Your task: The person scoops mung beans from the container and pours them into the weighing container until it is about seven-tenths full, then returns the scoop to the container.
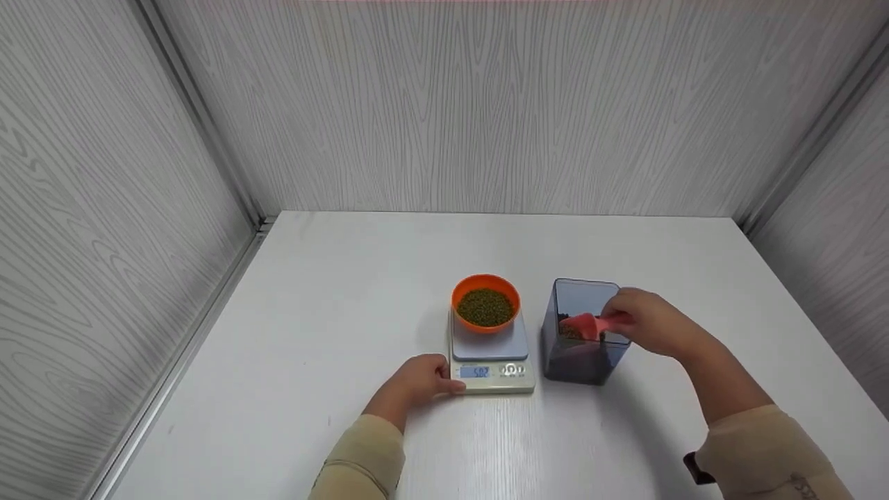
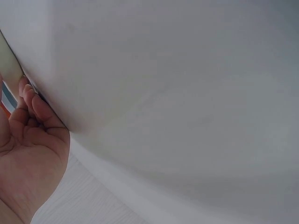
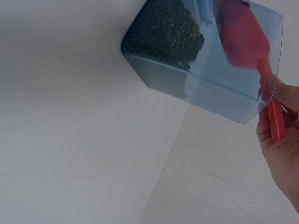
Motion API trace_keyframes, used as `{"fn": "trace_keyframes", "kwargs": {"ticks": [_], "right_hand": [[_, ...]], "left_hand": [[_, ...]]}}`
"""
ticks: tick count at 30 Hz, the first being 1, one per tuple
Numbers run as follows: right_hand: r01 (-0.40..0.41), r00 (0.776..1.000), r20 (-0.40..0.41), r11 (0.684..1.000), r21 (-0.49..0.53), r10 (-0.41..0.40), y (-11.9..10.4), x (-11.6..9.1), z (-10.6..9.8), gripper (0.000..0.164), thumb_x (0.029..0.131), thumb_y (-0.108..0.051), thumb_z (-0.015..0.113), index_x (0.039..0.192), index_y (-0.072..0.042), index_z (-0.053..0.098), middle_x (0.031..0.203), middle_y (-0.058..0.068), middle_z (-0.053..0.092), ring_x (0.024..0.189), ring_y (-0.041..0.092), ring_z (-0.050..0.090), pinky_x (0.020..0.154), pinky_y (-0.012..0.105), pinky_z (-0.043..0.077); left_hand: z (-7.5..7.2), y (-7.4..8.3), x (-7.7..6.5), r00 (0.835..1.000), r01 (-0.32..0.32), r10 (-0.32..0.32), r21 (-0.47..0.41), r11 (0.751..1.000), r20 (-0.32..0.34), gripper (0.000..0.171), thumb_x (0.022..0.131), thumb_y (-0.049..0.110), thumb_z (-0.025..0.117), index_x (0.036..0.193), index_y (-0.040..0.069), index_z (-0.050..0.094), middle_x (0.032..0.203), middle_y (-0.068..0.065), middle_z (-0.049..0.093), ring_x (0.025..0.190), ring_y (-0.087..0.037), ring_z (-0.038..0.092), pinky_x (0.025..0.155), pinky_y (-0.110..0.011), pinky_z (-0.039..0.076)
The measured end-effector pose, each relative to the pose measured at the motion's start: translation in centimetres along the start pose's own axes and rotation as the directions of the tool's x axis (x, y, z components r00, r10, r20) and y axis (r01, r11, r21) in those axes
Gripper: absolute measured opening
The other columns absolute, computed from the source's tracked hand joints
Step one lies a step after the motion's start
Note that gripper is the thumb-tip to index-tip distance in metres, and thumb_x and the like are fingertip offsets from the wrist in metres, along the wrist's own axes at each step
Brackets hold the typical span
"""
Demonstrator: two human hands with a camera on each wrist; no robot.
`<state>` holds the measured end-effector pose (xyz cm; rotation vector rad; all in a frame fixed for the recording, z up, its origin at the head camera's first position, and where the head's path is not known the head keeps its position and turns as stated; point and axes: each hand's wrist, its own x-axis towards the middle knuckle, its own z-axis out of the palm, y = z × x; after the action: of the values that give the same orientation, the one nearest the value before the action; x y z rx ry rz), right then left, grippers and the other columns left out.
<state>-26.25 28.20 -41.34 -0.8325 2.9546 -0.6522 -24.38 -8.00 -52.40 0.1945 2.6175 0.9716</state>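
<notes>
My left hand (image 1: 420, 378) holds the front left corner of a white kitchen scale (image 1: 492, 386), thumb at its front edge and fingers curled against its side. On the scale's platform sits an orange bowl (image 1: 484, 280) with small green beans (image 1: 485, 307) in it. To the right stands a tall, clear bluish container (image 1: 573, 364). My right hand (image 1: 649, 321) grips a red scoop (image 1: 583, 324) by its handle, the scoop's head inside the container's open top. In the right wrist view, the scoop (image 3: 245, 42) is above a heap of green beans (image 3: 163, 32) at the container's bottom.
The scale's lit display (image 1: 475, 372) shows blurred digits, beside several buttons (image 1: 512, 370). Everything stands on a white table (image 1: 333, 292), with grey wood-grain panels (image 1: 444, 111) behind and at both sides.
</notes>
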Motion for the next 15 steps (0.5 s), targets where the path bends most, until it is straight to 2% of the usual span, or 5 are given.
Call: {"fn": "trace_keyframes", "kwargs": {"ticks": [6,15], "right_hand": [[-0.054,0.998,-0.031,0.994,0.095,0.057,1.2,-1.1,0.2,0.011,0.083,-0.007,0.065,0.093,-0.011,0.065,0.088,0.0,0.053,0.083,0.016,0.048,0.069,0.028,0.045],[-0.102,0.989,-0.087,0.982,0.16,0.117,2.2,-2.1,0.8,0.013,0.085,-0.016,0.065,0.098,-0.013,0.063,0.093,0.0,0.054,0.084,0.016,0.049,0.071,0.024,0.046]], "left_hand": [[-0.1,0.0,-0.1,1.0,-0.009,0.009,0.002,1.0,0.001,0.036,0.074,0.042,0.072,0.073,0.013,0.052,0.069,0.002,0.046,0.072,-0.016,0.045,0.066,-0.031,0.034],[-0.1,0.1,-0.1,1.0,0.002,-0.002,-0.01,1.0,-0.002,0.034,0.073,0.04,0.074,0.072,0.014,0.052,0.067,0.003,0.045,0.07,-0.016,0.045,0.064,-0.03,0.034]]}}
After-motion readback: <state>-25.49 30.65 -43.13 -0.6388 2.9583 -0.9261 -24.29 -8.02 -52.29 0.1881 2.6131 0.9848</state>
